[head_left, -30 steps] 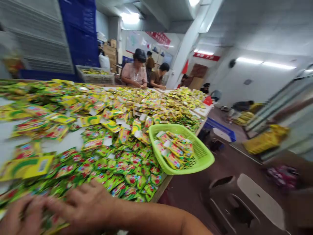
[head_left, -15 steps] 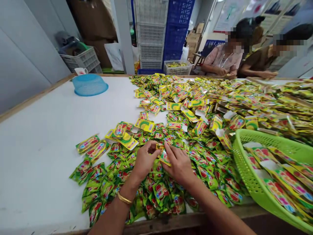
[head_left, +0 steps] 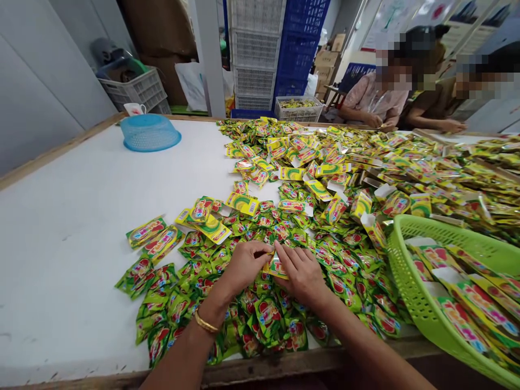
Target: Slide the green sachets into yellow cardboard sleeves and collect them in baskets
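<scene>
Between both hands is a small yellow-and-green printed box [head_left: 275,266], partly covered by my fingers. My left hand [head_left: 247,266] pinches its left end with thumb and forefinger. Closed over its right side is my right hand [head_left: 301,271]. Beneath and around them spreads a pile of green foil packets [head_left: 268,314] with red printing. Several yellow boxes [head_left: 209,226] lie on the packets ahead and to the left. At the right, a lime-green basket [head_left: 410,281] holds several printed boxes with white flaps standing open.
A big heap of yellow boxes [head_left: 430,168] covers the table's far right. The blue basket [head_left: 150,132] sits upside down at the far left of the white table [head_left: 73,238], near a mug [head_left: 135,109]. Crates [head_left: 258,49] are stacked behind. Two people [head_left: 371,100] sit across the table.
My left thumb and fingers have closed together at the box's end, where a gold-coloured bit showed before. The box is turned slightly flatter, and the camera view has shifted a little.
</scene>
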Demonstrator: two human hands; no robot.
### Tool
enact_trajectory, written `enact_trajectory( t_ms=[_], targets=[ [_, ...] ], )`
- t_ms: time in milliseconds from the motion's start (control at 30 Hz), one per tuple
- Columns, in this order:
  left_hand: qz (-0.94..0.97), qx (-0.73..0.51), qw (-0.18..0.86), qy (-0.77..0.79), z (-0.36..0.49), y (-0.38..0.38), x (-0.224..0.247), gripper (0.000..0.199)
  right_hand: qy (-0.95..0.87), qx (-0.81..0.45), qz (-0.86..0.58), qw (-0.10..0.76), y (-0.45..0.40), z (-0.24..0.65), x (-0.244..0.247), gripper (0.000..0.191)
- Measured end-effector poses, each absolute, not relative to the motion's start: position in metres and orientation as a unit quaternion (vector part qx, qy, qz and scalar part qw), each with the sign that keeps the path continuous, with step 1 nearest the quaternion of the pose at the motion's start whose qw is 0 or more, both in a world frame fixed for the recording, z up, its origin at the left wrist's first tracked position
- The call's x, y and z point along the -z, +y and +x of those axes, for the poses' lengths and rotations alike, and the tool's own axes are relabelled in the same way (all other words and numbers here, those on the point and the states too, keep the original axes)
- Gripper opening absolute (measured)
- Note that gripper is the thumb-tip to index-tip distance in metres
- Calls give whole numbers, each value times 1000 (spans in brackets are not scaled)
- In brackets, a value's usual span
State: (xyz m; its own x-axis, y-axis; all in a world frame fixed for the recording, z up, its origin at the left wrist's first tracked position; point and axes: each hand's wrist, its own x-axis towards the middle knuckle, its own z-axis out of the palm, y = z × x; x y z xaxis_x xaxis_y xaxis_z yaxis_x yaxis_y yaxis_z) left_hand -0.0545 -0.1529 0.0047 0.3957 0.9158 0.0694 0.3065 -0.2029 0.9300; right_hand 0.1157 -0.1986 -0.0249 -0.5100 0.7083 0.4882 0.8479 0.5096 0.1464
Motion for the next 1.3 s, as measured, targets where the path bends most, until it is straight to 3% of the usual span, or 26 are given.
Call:
enact_trajectory(
  t_ms=[333, 467, 600, 767, 1067, 1200, 1300],
  targets=[
    [590, -347, 571, 452, -42, -161, 5, 15, -832, 187, -478, 211, -207, 114, 26, 64],
    [610, -367, 521, 472, -35, -167, 3, 20, -829, 179, -487, 208, -209, 114, 28, 65],
    [565, -386, 556, 473, -37, -164, -4, 27, -809, 170, -514, 228, -205, 117, 29, 69],
    [624, -362, 496, 484, -43, -161, -12, 20, -799, 187, -527, 221, -202, 125, 22, 68],
    [599, -261, 604, 456, -38, -171, -1, 45, -813, 186, -511, 206, -199, 114, 15, 68],
    [528, -333, 645, 440, -51, -163, -9, 51, -779, 213, -549, 216, -206, 150, -5, 60],
    [478, -414, 611, 476, -63, -151, -12, 50, -660, 332, -642, 207, -224, 218, -38, 52]
  ],
)
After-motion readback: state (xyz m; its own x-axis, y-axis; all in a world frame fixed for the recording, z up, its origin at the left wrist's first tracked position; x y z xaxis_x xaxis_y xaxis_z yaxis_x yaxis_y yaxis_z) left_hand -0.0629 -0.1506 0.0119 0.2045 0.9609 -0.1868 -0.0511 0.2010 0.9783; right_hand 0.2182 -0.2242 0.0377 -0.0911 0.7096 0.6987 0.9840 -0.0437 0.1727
